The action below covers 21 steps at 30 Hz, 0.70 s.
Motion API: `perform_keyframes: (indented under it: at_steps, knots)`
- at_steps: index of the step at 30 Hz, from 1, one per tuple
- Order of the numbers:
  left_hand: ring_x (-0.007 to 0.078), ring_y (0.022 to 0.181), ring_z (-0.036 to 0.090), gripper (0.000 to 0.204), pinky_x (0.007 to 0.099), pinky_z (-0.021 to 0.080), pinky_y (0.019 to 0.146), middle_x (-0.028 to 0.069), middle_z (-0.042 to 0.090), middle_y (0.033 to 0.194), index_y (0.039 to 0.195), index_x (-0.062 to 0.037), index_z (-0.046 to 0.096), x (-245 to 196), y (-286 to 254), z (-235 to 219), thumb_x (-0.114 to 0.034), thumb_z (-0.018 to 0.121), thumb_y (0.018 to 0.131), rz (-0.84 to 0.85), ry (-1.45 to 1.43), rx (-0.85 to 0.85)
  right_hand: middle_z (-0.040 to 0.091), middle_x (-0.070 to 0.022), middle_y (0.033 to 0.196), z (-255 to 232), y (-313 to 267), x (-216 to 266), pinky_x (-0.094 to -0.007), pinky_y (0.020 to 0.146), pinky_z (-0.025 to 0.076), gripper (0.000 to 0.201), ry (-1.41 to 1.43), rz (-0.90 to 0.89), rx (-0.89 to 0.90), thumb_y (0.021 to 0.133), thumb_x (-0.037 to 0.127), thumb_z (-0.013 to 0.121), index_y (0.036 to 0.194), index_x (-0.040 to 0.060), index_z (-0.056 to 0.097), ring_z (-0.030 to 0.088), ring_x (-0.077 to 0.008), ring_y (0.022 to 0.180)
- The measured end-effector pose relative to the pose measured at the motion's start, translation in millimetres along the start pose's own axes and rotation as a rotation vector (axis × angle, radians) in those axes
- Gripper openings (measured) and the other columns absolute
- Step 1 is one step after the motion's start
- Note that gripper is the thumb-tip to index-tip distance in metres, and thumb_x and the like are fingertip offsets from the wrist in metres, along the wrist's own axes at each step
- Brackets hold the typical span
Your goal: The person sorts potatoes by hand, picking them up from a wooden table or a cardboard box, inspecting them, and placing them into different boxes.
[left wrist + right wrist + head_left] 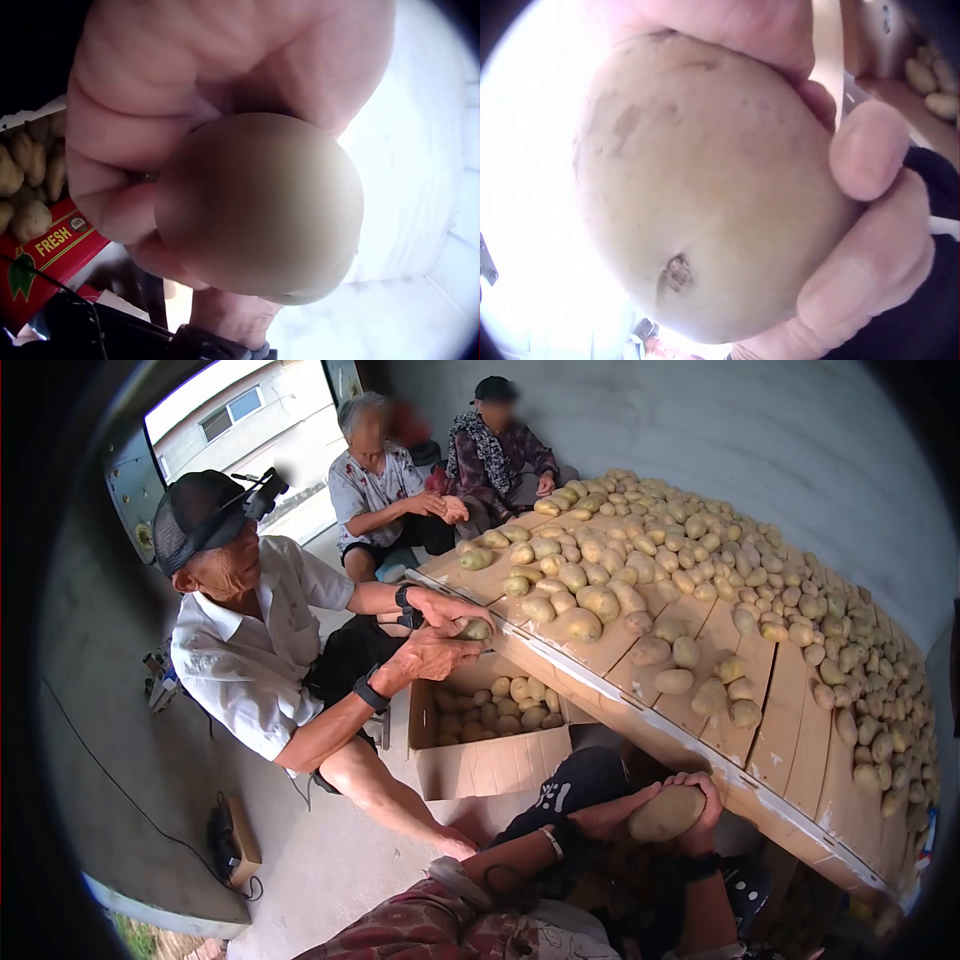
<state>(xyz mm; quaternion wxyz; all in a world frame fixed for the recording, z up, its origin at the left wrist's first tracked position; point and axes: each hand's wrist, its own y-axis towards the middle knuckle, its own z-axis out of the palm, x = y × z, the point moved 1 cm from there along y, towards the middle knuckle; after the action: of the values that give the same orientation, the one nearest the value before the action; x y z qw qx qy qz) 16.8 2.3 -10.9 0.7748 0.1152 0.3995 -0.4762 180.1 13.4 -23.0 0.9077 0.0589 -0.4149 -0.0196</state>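
Observation:
A large, pale tan potato (667, 813) is held between my two hands at the lower right of the head view. My left hand (617, 817) grips its left side; the left wrist view has curled fingers (124, 202) against the blurred potato (262, 210). From the right, my right hand (703, 810) wraps over the top and far side. Close up in the right wrist view, the potato (705, 187) has a dark, rough pit low on its skin and shallow dents near the top. Fingertips press on its right side there.
A cardboard-covered table (790, 730) carries many potatoes (690, 540). Its taped edge (640, 705) runs close beyond my hands. An open carton (490, 765) of potatoes stands left. Another person (260, 620) holds a potato (474, 629) over it; two people sit behind.

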Motion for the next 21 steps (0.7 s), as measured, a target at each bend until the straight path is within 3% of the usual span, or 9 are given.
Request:
perform_keyframes:
  at_steps: [3,7,10,11,12,15,16,18,21]
  knots:
    - [0.0129,0.125,0.04,0.062,0.0346,0.039,0.1,0.0027,0.037,0.14,0.145,-0.015,0.025,-2,-3,-6,-0.054,0.032,0.097,-0.058,-0.026,0.0,0.052,-0.0128,0.079,-2,3,0,-0.0406,0.083,0.046,0.029,-0.152,-0.123,0.06,0.093,0.024,0.037,0.08,0.0007,0.049,0.054,-0.0258,0.081]
    - [0.0165,0.12,0.047,0.07,0.0355,0.041,0.098,0.0043,0.043,0.137,0.144,-0.0156,0.028,2,-6,-8,-0.062,0.035,0.093,-0.119,0.016,-0.077,0.055,-0.0129,0.081,8,-3,2,-0.0388,0.081,0.048,0.03,-0.137,-0.093,0.027,0.093,0.025,0.038,0.083,0.0002,0.051,0.057,-0.0256,0.082]
    - [0.0168,0.12,0.046,0.07,0.0368,0.042,0.097,0.0048,0.044,0.136,0.144,-0.0143,0.029,-6,-12,-4,-0.061,0.038,0.092,-0.122,0.049,-0.099,0.059,-0.012,0.088,14,-6,8,-0.035,0.08,0.048,0.032,-0.241,0.048,-0.005,0.095,0.029,0.039,0.09,0.0005,0.054,0.059,-0.0232,0.086]
    - [0.0168,0.12,0.046,0.07,0.0368,0.042,0.097,0.0048,0.044,0.136,0.144,-0.0143,0.029,0,-9,-10,-0.061,0.038,0.092,-0.12,0.045,-0.101,0.06,-0.0114,0.091,2,-5,6,-0.0331,0.08,0.049,0.033,-0.195,0.192,-0.073,0.096,0.029,0.039,0.094,0.0012,0.056,0.06,-0.0217,0.088]
    - [0.0165,0.119,0.046,0.071,0.0357,0.042,0.097,0.0055,0.045,0.134,0.142,-0.0119,0.03,2,-6,-15,-0.06,0.041,0.092,-0.033,0.159,-0.13,0.061,-0.0108,0.095,-5,-5,3,-0.0312,0.08,0.049,0.034,-0.146,0.33,-0.143,0.096,0.03,0.039,0.097,0.0019,0.057,0.06,-0.0202,0.09]
    - [0.0154,0.118,0.046,0.072,0.033,0.041,0.096,0.0066,0.047,0.131,0.139,-0.0075,0.034,6,-3,-21,-0.058,0.047,0.091,0.086,0.257,-0.194,0.061,-0.0083,0.096,-11,-9,-3,-0.0293,0.079,0.048,0.032,-0.127,0.431,-0.188,0.097,0.029,0.041,0.102,0.0024,0.059,0.06,-0.0163,0.088]
    - [0.0147,0.118,0.046,0.071,0.0313,0.041,0.096,0.0071,0.047,0.13,0.137,-0.0054,0.036,6,-4,-18,-0.057,0.049,0.09,0.106,0.239,-0.224,0.061,-0.0083,0.096,-10,-15,0,-0.0293,0.079,0.048,0.032,-0.129,0.428,-0.199,0.097,0.029,0.041,0.102,0.0024,0.059,0.06,-0.0163,0.088]
    - [0.0141,0.116,0.047,0.07,0.0302,0.041,0.095,0.0072,0.049,0.128,0.136,-0.0038,0.038,12,0,-27,-0.056,0.049,0.09,0.083,0.274,-0.246,0.061,-0.0063,0.095,4,-20,10,-0.0276,0.078,0.047,0.028,-0.802,0.002,0.128,0.095,0.025,0.047,0.105,0.002,0.059,0.059,-0.0138,0.087]
    - [0.0129,0.112,0.049,0.069,0.0292,0.041,0.094,0.0067,0.051,0.124,0.134,-0.0026,0.04,20,5,-35,-0.056,0.049,0.091,0.097,0.259,-0.224,0.061,-0.0056,0.095,5,-15,10,-0.0254,0.077,0.047,0.026,-0.532,0.236,0.02,0.093,0.023,0.052,0.105,0.0008,0.059,0.058,-0.0121,0.087]
